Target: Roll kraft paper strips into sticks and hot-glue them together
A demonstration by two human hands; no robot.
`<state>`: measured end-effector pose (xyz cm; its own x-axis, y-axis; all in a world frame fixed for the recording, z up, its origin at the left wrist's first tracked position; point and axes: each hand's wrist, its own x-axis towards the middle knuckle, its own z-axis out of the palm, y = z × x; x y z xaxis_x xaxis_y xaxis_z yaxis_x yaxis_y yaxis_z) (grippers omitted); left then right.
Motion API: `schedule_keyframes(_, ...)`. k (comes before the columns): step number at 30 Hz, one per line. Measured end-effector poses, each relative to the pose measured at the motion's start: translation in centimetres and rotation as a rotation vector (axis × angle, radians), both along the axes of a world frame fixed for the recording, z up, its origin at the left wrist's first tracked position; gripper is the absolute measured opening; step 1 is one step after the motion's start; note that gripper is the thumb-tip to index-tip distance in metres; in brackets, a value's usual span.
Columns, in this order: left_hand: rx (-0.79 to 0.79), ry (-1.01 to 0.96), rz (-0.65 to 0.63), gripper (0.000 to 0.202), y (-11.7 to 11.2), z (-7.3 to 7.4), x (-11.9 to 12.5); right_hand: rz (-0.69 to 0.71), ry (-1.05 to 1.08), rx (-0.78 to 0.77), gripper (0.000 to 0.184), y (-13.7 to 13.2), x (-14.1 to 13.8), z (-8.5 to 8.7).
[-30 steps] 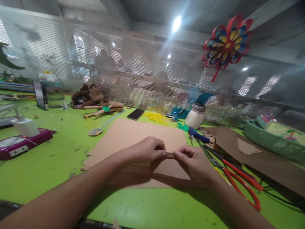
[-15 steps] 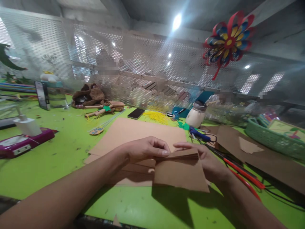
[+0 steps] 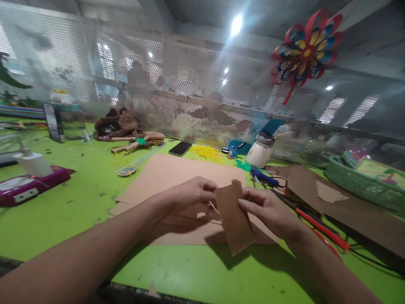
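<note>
A folded piece of brown kraft paper (image 3: 233, 217) is held up between my hands, tilted above the front edge of a stack of larger brown paper sheets (image 3: 177, 173). My right hand (image 3: 268, 209) pinches its right side, thumb on the near face. At its upper left edge is my left hand (image 3: 196, 194), closed with the fingers curled; the fingertips are partly hidden behind the paper. The piece throws a shadow on the green table (image 3: 171, 266) and on the sheets.
Right of the sheets lie a blue-handled tool (image 3: 264, 177), a red-and-black tool with a cord (image 3: 325, 228), dark cardboard (image 3: 306, 190) and a green basket (image 3: 363, 181). Behind are a phone (image 3: 180, 148), yellow shreds (image 3: 207, 154) and a white jar (image 3: 260, 152). A purple power strip (image 3: 41, 183) stands left.
The folded paper has turned from lying wide to standing narrow and upright. My right hand has shifted its thumb onto the near face, and my left fingers have moved to the left edge.
</note>
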<state>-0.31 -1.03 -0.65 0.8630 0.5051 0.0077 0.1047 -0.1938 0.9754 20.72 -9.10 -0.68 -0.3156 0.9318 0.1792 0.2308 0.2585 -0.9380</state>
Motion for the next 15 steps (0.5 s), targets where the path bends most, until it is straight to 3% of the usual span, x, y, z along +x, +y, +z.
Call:
schedule_keyframes(2,-0.008,-0.083,0.153,0.024,1.0,0.6,-0.2,0.009,-0.161,-0.014,0.020,0.3,0.0,0.0)
schedule_keyframes(4,0.048,-0.088,0.224,0.032,1.4,0.9,0.0,0.005,-0.338,0.041,0.023,0.6,-0.3,-0.2)
schedule_keyframes(9,0.606,0.186,0.204,0.024,-0.1,0.0,0.6,-0.043,-0.580,0.197,0.024,0.9,-1.7,-0.9)
schedule_keyframes(15,0.762,0.331,0.193,0.025,-0.6,-0.5,-0.3,-0.136,-0.604,0.277,0.020,1.3,-2.0,-1.8)
